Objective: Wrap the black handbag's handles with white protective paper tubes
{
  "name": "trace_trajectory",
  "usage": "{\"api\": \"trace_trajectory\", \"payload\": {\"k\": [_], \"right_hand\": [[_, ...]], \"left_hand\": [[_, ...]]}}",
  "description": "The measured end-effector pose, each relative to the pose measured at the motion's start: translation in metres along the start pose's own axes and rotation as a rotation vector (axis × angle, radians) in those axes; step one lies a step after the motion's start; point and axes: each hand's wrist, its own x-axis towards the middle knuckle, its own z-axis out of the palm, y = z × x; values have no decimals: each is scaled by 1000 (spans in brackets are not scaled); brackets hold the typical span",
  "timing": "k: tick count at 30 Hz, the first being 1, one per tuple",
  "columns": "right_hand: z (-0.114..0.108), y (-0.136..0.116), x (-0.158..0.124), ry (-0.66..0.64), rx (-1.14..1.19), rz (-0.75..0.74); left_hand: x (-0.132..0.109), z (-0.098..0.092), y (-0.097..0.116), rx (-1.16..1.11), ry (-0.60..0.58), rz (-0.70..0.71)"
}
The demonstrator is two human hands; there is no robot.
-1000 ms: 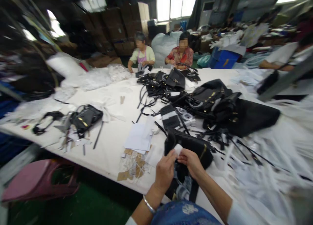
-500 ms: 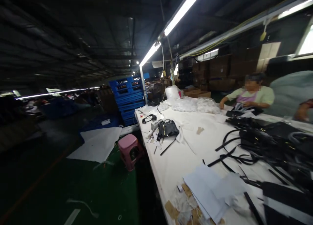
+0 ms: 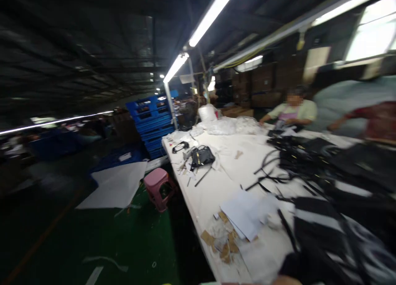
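Observation:
At the bottom edge, right of the middle, a sliver of skin shows, probably my right hand [image 3: 286, 280]; its fingers are cut off by the frame. It is close to a dark blurred piece [image 3: 305, 268] at the near end of a heap of black bags and straps [image 3: 318, 213]. I cannot make out whether it holds anything. My left hand is not in view. Left of the heap lie white paper sheets [image 3: 243, 215] beside torn brown scraps [image 3: 227, 246]. Farther up the table sits a small black handbag [image 3: 202, 156] with a strap next to it.
The long white table [image 3: 193, 198] runs away from me. Left of it stand a pink stool [image 3: 157, 186] and stacked blue pallets [image 3: 154, 126]; a white sheet [image 3: 114, 186] is on the floor. Across the table, a co-worker [image 3: 292, 111] handles dark pieces; another person's red sleeve [image 3: 379, 118] shows at right.
The view has swung right and slightly down, so more of the black heap and the person in red show. A sliver of skin has come in at the bottom edge.

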Motion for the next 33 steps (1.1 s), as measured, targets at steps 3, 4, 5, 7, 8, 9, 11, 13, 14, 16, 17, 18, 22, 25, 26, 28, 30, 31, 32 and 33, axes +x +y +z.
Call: {"api": "trace_trajectory", "payload": {"k": [3, 4, 5, 7, 8, 9, 11, 13, 14, 16, 17, 18, 22, 25, 26, 28, 30, 31, 32, 33], "right_hand": [[-41, 31, -54, 188, 51, 87], [-49, 41, -70, 235, 65, 96], [-56, 52, -83, 264, 74, 81], [-72, 74, -100, 245, 53, -33], [-85, 86, -108, 264, 16, -79], [-101, 98, -120, 290, -31, -106], [-140, 120, -159, 440, -124, -95], [-182, 138, -218, 719, -189, -16], [-203, 147, -249, 891, -203, 45], [-248, 167, -305, 1215, -242, 195], [-269, 179, -327, 1334, -263, 296], [-288, 191, -344, 1414, -252, 417], [-335, 229, -366, 1467, -106, 614], [-344, 240, -360, 1440, 20, 606], [-345, 241, -358, 1439, 62, 591], [-345, 240, -358, 1449, 131, 541], [-343, 236, -364, 1468, 176, 480], [-340, 233, -369, 1478, 188, 456], [-335, 230, -374, 1485, 198, 430], [-330, 227, -380, 1491, 215, 403]], "left_hand": [[-29, 60, -1, 67, -191, -105], [-40, 70, -1, 107, -202, -114], [-48, 75, -2, 138, -218, -97], [-49, 77, -6, 206, -274, -89], [-44, 78, -9, 234, -291, -97], [-38, 79, -13, 242, -293, -122], [-31, 81, -18, 217, -295, -181], [-31, 81, -19, 173, -290, -213], [-34, 81, -18, 152, -286, -224], [-42, 81, -12, 123, -280, -233], [-45, 83, -9, 111, -276, -233], [-47, 85, -7, 100, -270, -229], [-49, 91, -5, 66, -256, -216], [-48, 89, -9, 79, -275, -224], [-48, 87, -10, 93, -271, -221], [-49, 85, -11, 137, -252, -202], [-51, 85, -9, 190, -243, -171], [-53, 86, -7, 207, -251, -156], [-55, 87, -5, 217, -251, -132], [-57, 88, -3, 224, -236, -98]]}}
